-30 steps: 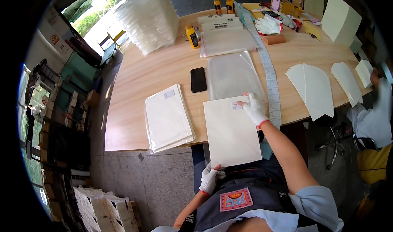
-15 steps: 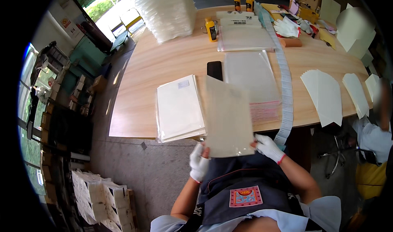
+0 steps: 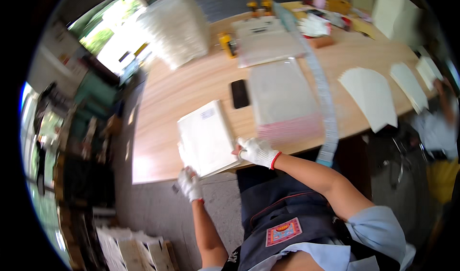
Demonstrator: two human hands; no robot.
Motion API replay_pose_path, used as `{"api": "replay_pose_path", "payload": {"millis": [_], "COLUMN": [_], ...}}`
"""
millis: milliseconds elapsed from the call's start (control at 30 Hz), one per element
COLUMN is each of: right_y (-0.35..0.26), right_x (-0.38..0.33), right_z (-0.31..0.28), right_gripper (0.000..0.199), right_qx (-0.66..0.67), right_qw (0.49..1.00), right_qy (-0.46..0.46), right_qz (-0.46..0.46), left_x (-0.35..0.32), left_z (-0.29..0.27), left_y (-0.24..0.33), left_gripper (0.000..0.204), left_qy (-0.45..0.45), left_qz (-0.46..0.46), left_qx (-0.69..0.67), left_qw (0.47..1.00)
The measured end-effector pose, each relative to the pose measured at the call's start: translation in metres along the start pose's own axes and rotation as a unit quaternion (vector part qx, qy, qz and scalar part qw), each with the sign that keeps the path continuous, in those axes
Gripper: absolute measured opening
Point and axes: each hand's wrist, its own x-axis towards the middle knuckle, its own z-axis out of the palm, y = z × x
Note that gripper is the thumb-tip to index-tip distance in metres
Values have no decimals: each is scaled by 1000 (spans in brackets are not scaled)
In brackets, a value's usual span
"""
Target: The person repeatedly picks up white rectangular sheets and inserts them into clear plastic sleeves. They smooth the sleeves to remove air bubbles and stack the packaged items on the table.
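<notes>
My left hand (image 3: 190, 184), in a white knit glove with a red cuff, is at the lower left corner of a neat stack of flat white sheets in clear sleeves (image 3: 206, 139). My right hand (image 3: 258, 152), gloved alike, is at its lower right edge, fingers bent inward. Both hands are partly curled, but the blur is heavy and I cannot tell whether either one pinches the sheets or only rests against them. The stack lies at the near edge of the pale wood-grain table (image 3: 155, 122), a small printed label near its top.

Just beyond my right hand, a pile of clear plastic bags with pinkish edges (image 3: 285, 94) takes up the middle, and a black phone (image 3: 239, 94) lies between the two piles. A long pale label strip (image 3: 320, 79) runs along the bags' right side and hangs over the near edge. Farther right spreads a fan of white card (image 3: 368, 96). At the back stand a yellow bottle (image 3: 227, 44) and a bulky block of translucent plastic (image 3: 173, 29).
</notes>
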Motion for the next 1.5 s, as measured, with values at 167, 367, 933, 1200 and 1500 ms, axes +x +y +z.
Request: {"api": "replay_pose_path", "payload": {"millis": [167, 367, 933, 1200, 1500], "right_y": [57, 191, 274, 282, 363], "right_x": [-88, -221, -291, -292, -302], "right_z": [-90, -225, -279, -295, -339], "right_gripper": [21, 6, 13, 21, 4], "right_qx": [301, 419, 332, 373, 444], "right_qw": [943, 623, 593, 565, 578], "right_qy": [111, 580, 663, 648, 638], "right_qz": [87, 317, 314, 348, 245], "left_x": [-10, -8, -32, -36, -13], "left_z": [2, -25, 0, 4, 31], "left_y": [-4, 89, 195, 209, 299], "left_gripper": [54, 64, 52, 49, 35], "left_qy": [85, 191, 48, 22, -137], "left_qz": [-175, -41, 142, 161, 307], "left_qx": [-276, -135, -210, -227, -158], "left_qw": [941, 971, 966, 960, 928]}}
